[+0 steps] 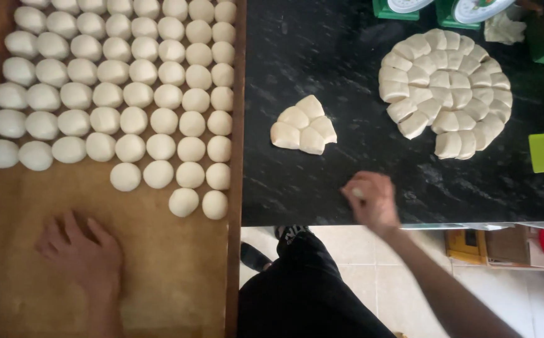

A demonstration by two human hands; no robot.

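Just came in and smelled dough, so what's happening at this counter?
A person is working with dough. Their left hand lies flat on a bare part of the wooden board, below rows of round dough balls. Their right hand is curled around a small piece of dough on the black counter. A small cluster of cut dough pieces and a larger ring of pieces lie further back.
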